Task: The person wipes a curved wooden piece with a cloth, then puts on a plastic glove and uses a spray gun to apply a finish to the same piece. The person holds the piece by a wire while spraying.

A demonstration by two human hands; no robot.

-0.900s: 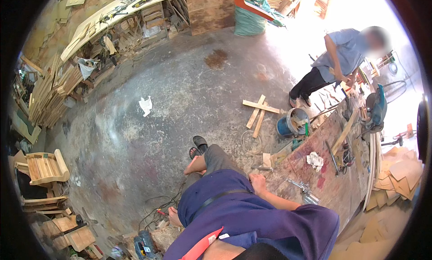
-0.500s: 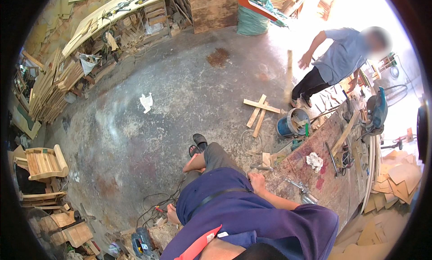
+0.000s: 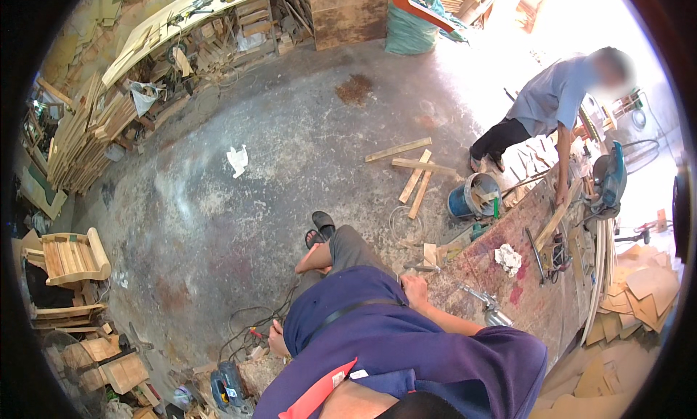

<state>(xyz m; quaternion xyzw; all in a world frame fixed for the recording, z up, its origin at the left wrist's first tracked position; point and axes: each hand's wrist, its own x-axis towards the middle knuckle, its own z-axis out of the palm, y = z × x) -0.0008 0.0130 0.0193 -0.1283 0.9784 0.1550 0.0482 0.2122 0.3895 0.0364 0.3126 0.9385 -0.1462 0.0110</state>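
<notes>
My right hand point(image 3: 414, 291) rests at the near left end of the stained workbench point(image 3: 475, 274), its fingers bent down and their tips hidden. Just ahead of it lie a metal tool point(image 3: 421, 268) and a small wood block point(image 3: 430, 254). A spray gun point(image 3: 488, 304) with a metal cup lies on the bench beside my right forearm. My left hand point(image 3: 276, 339) is low beside my hip, partly covered by my shirt, near tangled cables point(image 3: 250, 325). Nothing shows in either hand. A blue power tool point(image 3: 229, 387) sits below the left hand.
At the right, a co-worker point(image 3: 544, 103) leans over the bench, one hand at a wooden board point(image 3: 557, 216). Wood strips point(image 3: 414, 176) lie on the floor beside a blue bucket point(image 3: 472, 198). A crumpled white cloth point(image 3: 507, 259) sits on the bench. Wooden chair parts point(image 3: 72, 258) stand left.
The co-worker has bent down and reached a hand to the board on the bench. An upright strip near them now lies on the floor among the others. My hands have hardly moved.
</notes>
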